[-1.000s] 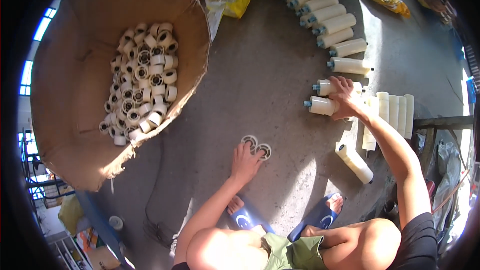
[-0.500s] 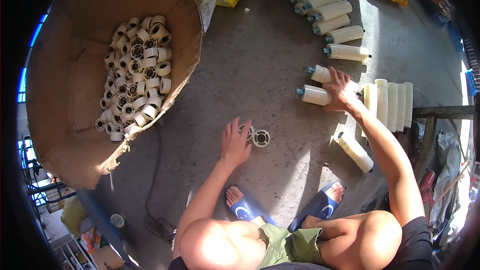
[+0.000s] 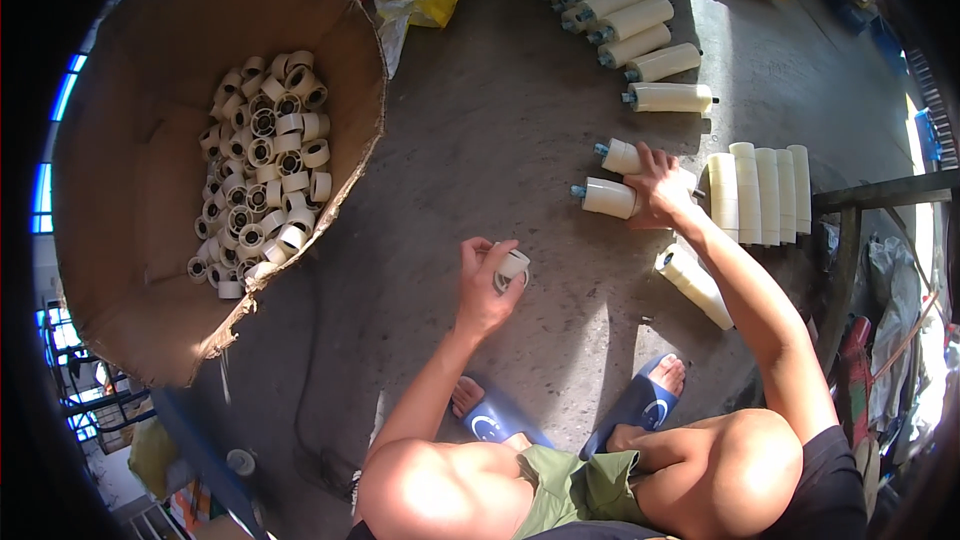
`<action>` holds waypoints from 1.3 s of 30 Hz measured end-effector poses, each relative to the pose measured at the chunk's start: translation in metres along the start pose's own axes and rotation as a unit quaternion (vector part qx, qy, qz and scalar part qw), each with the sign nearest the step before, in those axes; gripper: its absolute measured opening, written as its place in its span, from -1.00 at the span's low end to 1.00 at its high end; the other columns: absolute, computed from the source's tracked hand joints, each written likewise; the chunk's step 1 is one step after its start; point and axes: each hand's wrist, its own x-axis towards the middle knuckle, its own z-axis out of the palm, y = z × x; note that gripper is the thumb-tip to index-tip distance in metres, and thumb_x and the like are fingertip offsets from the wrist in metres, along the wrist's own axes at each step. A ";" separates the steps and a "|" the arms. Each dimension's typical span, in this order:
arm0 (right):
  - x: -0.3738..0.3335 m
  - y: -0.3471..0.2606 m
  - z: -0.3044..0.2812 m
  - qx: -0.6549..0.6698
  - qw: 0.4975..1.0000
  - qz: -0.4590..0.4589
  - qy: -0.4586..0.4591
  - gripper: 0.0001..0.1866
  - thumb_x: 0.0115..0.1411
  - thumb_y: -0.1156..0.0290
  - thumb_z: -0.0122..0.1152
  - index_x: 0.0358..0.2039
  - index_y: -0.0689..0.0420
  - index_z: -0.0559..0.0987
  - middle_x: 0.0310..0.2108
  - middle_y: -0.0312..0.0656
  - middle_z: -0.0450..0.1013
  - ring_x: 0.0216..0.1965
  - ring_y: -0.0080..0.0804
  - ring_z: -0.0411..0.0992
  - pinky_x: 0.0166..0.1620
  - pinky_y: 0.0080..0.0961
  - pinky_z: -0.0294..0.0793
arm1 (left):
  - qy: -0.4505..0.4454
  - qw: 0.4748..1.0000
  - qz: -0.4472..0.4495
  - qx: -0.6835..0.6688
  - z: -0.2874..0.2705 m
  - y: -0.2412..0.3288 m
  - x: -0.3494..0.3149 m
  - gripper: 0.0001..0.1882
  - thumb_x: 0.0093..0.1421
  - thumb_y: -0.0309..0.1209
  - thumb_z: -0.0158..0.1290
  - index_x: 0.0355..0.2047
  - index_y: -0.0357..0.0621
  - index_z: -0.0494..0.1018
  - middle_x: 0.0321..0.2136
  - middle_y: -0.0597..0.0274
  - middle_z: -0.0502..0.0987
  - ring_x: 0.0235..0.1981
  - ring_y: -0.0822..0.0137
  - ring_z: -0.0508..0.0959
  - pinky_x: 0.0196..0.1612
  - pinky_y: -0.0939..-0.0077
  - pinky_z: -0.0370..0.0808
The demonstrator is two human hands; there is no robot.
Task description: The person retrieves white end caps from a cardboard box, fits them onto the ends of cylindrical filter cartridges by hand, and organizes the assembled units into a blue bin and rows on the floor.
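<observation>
My left hand (image 3: 484,290) pinches a cream tape roll (image 3: 514,263) between thumb and fingers, just over the floor. Another tape roll (image 3: 506,282), with a spoked core, shows partly beneath it. My right hand (image 3: 660,190) is wrapped over cream cylinders on the floor ahead to the right. The nearer cylinder (image 3: 606,198) and the farther cylinder (image 3: 622,157) each have a blue-green tip at the left end. My palm and fingers hide their middles, so I cannot tell how firmly each is held. A loose stack of rolls (image 3: 695,285) lies below my right forearm.
At the left, a torn cardboard box (image 3: 120,270) holds a heap of tape rolls (image 3: 262,175). Several tipped cylinders (image 3: 672,97) curve along the far floor. A row of roll stacks (image 3: 748,195) lies at the right, beside a metal frame (image 3: 885,192). A dark cable (image 3: 312,360) trails at the left.
My left hand has closed on a tape roll and raised it slightly; before, its fingers were spread beside two rolls on the floor. My right hand stays on the cylinders. The whole view has shifted slightly.
</observation>
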 end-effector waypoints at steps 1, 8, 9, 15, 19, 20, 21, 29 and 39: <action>0.001 -0.002 0.000 -0.006 1.000 0.001 0.002 -0.24 -0.48 0.01 0.65 -0.09 -0.18 0.73 0.35 0.09 0.12 0.28 0.16 0.17 0.26 0.11 0.24 | 0.008 1.000 0.023 0.019 0.004 0.000 -0.001 -0.57 0.00 -0.48 0.32 -0.09 -0.13 0.49 -0.05 -0.03 0.34 -0.11 0.03 0.50 -0.01 0.19 0.49; -0.003 -0.010 0.002 0.002 1.000 0.029 -0.004 -0.24 -0.49 0.05 0.66 -0.09 -0.20 0.73 0.36 0.07 0.11 0.31 0.15 0.15 0.29 0.11 0.21 | 0.048 0.999 -0.011 -0.018 0.023 -0.020 -0.023 -0.68 0.00 -0.49 0.34 -0.27 -0.20 0.45 -0.06 -0.09 0.49 0.01 -0.09 0.56 -0.01 0.11 0.53; -0.003 -0.013 0.002 0.002 0.999 0.035 -0.004 -0.24 -0.49 0.05 0.66 -0.09 -0.20 0.73 0.37 0.08 0.11 0.31 0.14 0.15 0.29 0.11 0.21 | 0.048 0.998 -0.023 -0.030 0.024 -0.020 -0.024 -0.69 0.01 -0.49 0.33 -0.26 -0.20 0.45 -0.08 -0.08 0.51 -0.02 -0.10 0.57 -0.03 0.09 0.54; -0.006 -0.009 0.004 0.009 0.999 0.033 0.007 -0.24 -0.49 0.06 0.65 -0.09 -0.18 0.72 0.37 0.09 0.12 0.31 0.14 0.16 0.28 0.13 0.22 | -0.159 0.940 -0.089 0.289 0.017 -0.004 0.004 -0.57 0.07 -0.14 0.24 -0.09 -0.07 0.57 -0.11 -0.06 0.54 -0.14 -0.11 0.61 -0.16 0.02 0.57; -0.003 -0.018 0.000 0.014 0.999 0.033 0.023 -0.24 -0.49 0.07 0.64 -0.09 -0.16 0.73 0.35 0.09 0.13 0.29 0.15 0.18 0.30 0.13 0.22 | -0.226 0.908 -0.062 0.347 0.020 -0.013 0.009 -0.54 0.05 -0.06 0.31 -0.13 -0.04 0.58 -0.14 -0.03 0.56 -0.16 -0.11 0.63 -0.17 0.01 0.57; -0.002 -0.016 0.000 0.018 0.999 0.035 0.020 -0.25 -0.48 0.07 0.64 -0.09 -0.16 0.73 0.36 0.09 0.13 0.30 0.16 0.18 0.30 0.12 0.21 | -0.232 0.910 -0.033 0.342 0.021 -0.013 0.013 -0.52 0.04 -0.02 0.34 -0.14 -0.04 0.59 -0.14 -0.01 0.58 -0.17 -0.11 0.63 -0.16 0.01 0.57; -0.002 -0.016 0.000 0.022 0.999 0.036 0.017 -0.25 -0.48 0.08 0.64 -0.10 -0.15 0.73 0.36 0.09 0.14 0.30 0.16 0.18 0.31 0.12 0.21 | -0.226 0.926 -0.061 0.296 0.020 -0.013 0.016 -0.51 0.04 -0.03 0.35 -0.12 -0.06 0.58 -0.16 -0.01 0.59 -0.17 -0.09 0.64 -0.16 0.02 0.57; -0.005 -0.017 -0.006 0.019 0.999 0.041 0.012 -0.29 -0.46 0.06 0.63 -0.12 -0.14 0.73 0.37 0.08 0.13 0.30 0.15 0.18 0.31 0.10 0.22 | -0.042 0.969 -0.235 -0.057 0.014 -0.008 -0.003 -0.56 0.17 -0.09 0.33 -0.19 -0.20 0.51 -0.27 0.10 0.62 -0.17 0.17 0.67 -0.11 0.23 0.59; 0.011 0.006 -0.023 0.076 0.992 0.053 -0.081 -0.18 -0.39 0.01 0.63 0.03 -0.12 0.72 0.29 0.10 0.20 0.22 0.13 0.26 0.28 0.02 0.36 | -0.073 0.627 -0.396 -0.666 -0.074 0.020 0.034 -0.38 0.48 0.15 -0.37 -0.18 -0.11 0.47 -0.32 0.03 0.53 -0.58 0.24 0.50 -0.71 0.52 0.27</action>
